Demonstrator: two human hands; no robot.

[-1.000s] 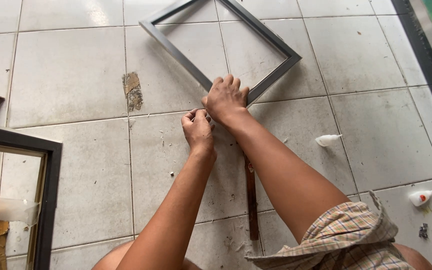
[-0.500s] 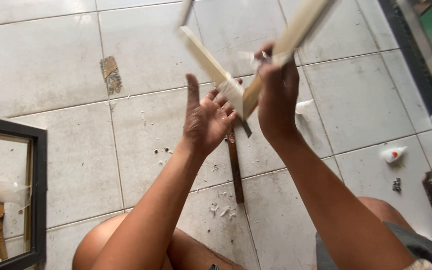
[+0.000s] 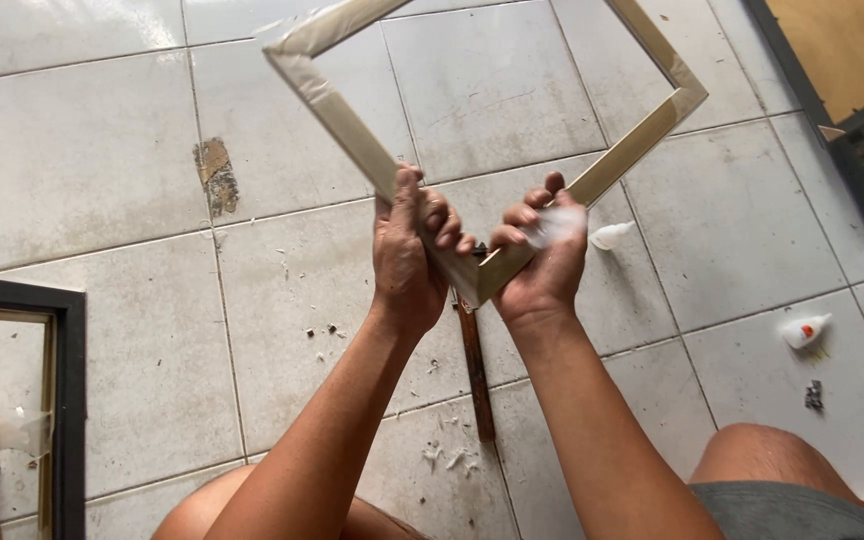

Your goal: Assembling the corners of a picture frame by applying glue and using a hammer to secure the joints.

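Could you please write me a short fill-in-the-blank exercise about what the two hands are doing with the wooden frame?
1. The left hand and the right hand grip the pale wooden picture frame at its nearest ____.
2. The frame is lifted above a floor of pale grey ____.
3. The right hand also pinches a small crumpled piece of ____ material.
4. A small white glue bottle with a red tip lies on the floor to the person's ____.

Missing words: corner; tiles; white; right
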